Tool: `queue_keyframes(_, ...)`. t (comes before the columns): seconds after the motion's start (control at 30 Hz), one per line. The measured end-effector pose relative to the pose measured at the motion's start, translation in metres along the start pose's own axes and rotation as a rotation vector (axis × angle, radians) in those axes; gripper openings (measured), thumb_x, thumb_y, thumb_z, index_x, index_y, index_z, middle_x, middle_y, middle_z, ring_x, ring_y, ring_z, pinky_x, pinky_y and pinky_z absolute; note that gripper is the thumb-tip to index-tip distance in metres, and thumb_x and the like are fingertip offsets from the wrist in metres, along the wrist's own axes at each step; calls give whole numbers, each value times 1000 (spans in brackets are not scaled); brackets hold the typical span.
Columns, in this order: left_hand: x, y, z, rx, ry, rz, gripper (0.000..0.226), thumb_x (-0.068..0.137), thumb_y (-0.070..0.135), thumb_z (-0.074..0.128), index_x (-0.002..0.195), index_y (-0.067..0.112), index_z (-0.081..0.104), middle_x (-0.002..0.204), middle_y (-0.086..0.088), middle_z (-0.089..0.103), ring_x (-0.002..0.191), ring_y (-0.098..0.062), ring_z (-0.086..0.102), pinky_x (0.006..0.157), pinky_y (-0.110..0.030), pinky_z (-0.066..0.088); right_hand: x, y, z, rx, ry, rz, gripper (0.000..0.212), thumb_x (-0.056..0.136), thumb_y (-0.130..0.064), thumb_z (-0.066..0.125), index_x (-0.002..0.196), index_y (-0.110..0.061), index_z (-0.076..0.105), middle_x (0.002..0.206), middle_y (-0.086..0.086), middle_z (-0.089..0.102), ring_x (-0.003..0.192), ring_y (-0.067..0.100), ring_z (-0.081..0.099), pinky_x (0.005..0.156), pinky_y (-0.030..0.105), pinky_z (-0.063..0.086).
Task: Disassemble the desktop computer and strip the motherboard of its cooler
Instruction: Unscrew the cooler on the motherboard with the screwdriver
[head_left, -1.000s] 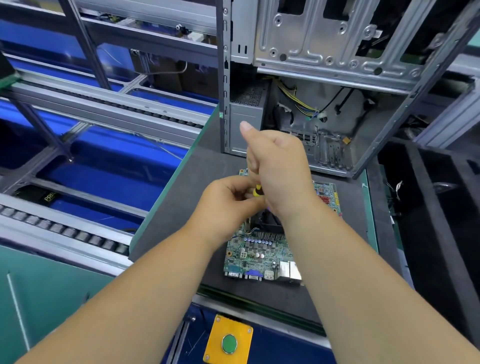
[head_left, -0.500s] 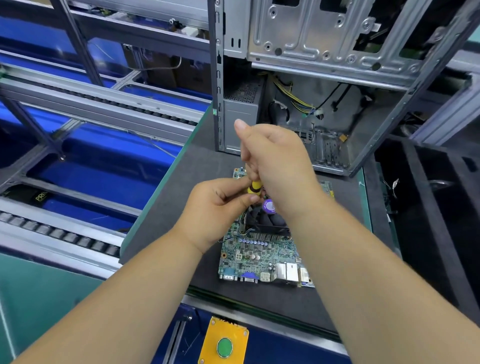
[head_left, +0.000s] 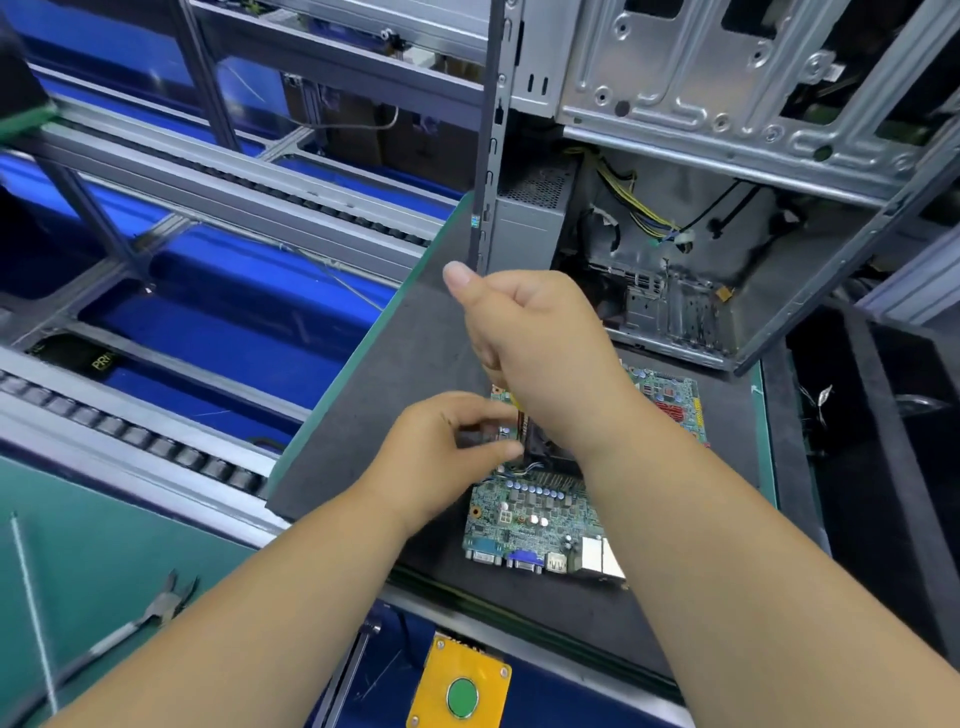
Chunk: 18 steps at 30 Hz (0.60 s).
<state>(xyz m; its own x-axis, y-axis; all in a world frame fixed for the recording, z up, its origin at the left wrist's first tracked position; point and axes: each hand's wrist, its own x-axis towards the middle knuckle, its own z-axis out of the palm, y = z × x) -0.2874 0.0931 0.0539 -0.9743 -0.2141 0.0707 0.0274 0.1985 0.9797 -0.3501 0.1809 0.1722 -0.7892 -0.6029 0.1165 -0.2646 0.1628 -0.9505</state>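
A green motherboard (head_left: 530, 512) lies flat on the dark mat (head_left: 395, 364), ports toward me. Its black cooler (head_left: 545, 452) sits mid-board, mostly hidden under my hands. My right hand (head_left: 540, 353) grips a screwdriver (head_left: 521, 413) upright in a fist, thumb raised, with the shaft pointing down at the cooler's left side. My left hand (head_left: 447, 452) is beside the shaft with fingers curled near the tip; what it pinches is hidden. The empty metal computer case (head_left: 701, 171) stands open behind the board.
Roller conveyor rails (head_left: 130, 431) and blue bins (head_left: 234, 322) run along the left. Side cutters (head_left: 156, 613) lie on the green surface at lower left. A yellow box with a green button (head_left: 460, 686) sits at the front edge. A black tray (head_left: 883, 441) is at right.
The view shifted slightly. My left hand's fingers moved lower along the screwdriver shaft toward the cooler. My right hand still grips the handle above the board.
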Motion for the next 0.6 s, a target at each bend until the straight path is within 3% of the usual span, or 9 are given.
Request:
queue_keyframes(0.07, -4, -14, 2, 67, 1, -18, 26, 77, 15, 81, 92, 35, 75, 92, 3, 71, 89, -9, 68, 83, -23, 53, 2, 4, -2, 93, -12, -12, 51, 93, -43, 51, 55, -13, 35, 47, -5, 26, 44, 14, 22, 51, 23, 22)
queue_keyframes(0.17, -8, -23, 8, 74, 5, -59, 36, 77, 16, 81, 88, 48, 70, 89, 12, 72, 85, 0, 67, 77, -10, 49, -3, 15, -7, 404, 56, -68, 27, 91, -19, 46, 66, -11, 40, 53, -2, 34, 47, 13, 26, 47, 24, 22)
queue_keyframes(0.23, -7, -28, 12, 115, 14, -58, 35, 76, 17, 81, 90, 47, 70, 88, 11, 71, 85, -2, 67, 80, -13, 50, -12, 23, -6, 468, 151, -95, 18, 90, -14, 44, 73, -16, 47, 61, 0, 46, 52, 15, 35, 50, 24, 30)
queue_keyframes(0.33, -5, -29, 16, 225, -16, -49, 21, 79, 23, 79, 96, 31, 71, 90, 10, 68, 86, -2, 64, 83, -18, 50, -19, 29, 0, 428, 301, -101, 19, 96, -22, 47, 79, -19, 56, 72, -2, 57, 63, 17, 46, 60, 24, 40)
queue_keyframes(0.5, -4, -28, 18, 345, -2, 1, 11, 82, 21, 71, 93, 22, 71, 90, 8, 66, 84, -4, 58, 73, -11, 42, -26, 26, 15, 285, 388, -135, 30, 99, -20, 36, 73, -19, 50, 65, 4, 43, 61, 17, 37, 55, 25, 33)
queue_keyframes(0.6, -4, -30, 20, 368, 1, 13, 8, 84, 24, 70, 92, 24, 69, 87, 9, 65, 82, -5, 58, 72, -19, 47, -17, 25, 13, 374, 266, -116, 27, 86, -10, 36, 60, -16, 41, 53, 1, 32, 50, 16, 26, 47, 25, 22)
